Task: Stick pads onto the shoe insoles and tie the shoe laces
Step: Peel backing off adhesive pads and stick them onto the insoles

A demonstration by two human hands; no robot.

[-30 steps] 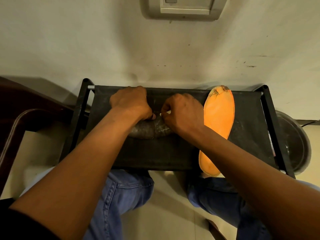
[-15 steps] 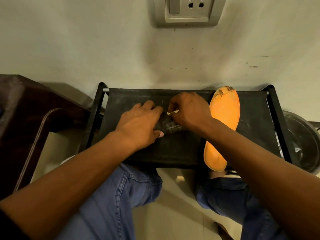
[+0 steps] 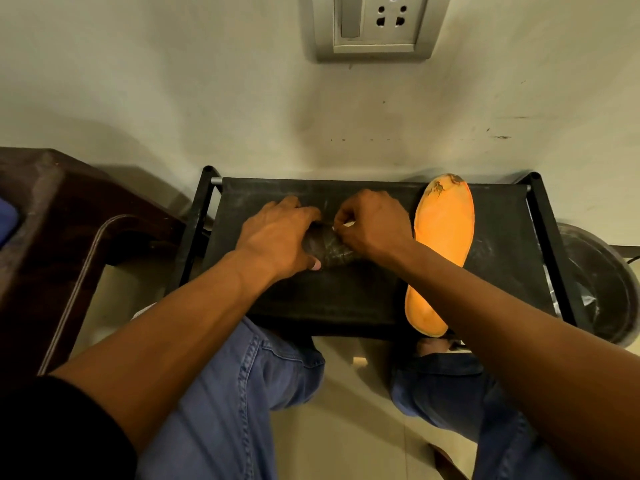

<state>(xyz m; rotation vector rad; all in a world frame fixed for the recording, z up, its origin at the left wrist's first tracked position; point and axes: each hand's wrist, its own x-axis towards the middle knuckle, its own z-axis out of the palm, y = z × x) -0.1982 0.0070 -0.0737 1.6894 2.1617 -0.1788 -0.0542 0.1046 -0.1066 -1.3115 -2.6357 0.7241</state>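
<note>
Hands work a thin, floppy dark pad (image 3: 329, 247) on a black stand (image 3: 498, 216): left hand (image 3: 277, 237) presses it flat, right hand (image 3: 374, 226) pinches its near edge, orange insole (image 3: 443, 244) just beyond the right hand.

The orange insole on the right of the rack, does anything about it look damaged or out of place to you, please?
Yes: the orange insole has dark, worn-looking patches at its far tip, and its near end overhangs the black rack's front edge.
</note>
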